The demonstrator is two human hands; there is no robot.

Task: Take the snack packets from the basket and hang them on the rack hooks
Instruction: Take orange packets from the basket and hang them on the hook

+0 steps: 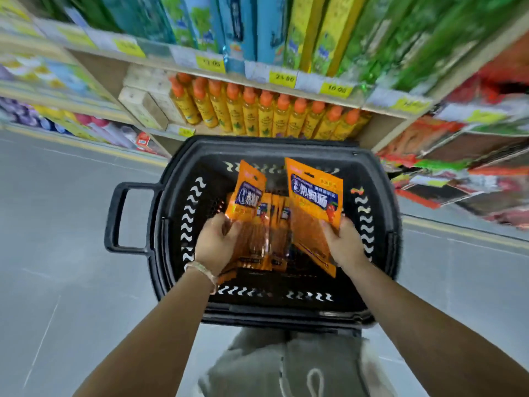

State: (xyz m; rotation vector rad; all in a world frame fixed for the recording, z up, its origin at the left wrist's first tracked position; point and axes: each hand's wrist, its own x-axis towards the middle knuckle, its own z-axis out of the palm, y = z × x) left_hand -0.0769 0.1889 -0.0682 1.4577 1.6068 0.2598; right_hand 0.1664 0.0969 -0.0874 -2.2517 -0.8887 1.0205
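Note:
A black plastic basket [380,213] stands on the floor in front of me. Inside lie several orange snack packets [276,224]. My left hand [216,243] grips one orange packet [247,193] by its lower part, tilted up above the pile. My right hand [342,242] grips a second orange packet [313,202] by its right edge, lifted over the basket's right half. At the right edge, blurred, hangs a rack [463,156] of red and green packets; its hooks cannot be made out.
Wooden shelves rise behind the basket: a row of orange-capped yellow bottles [266,113] on the lower shelf, tall boxes above with yellow price tags [282,78]. The basket's handle [117,216] sticks out to the left. Grey floor lies on both sides.

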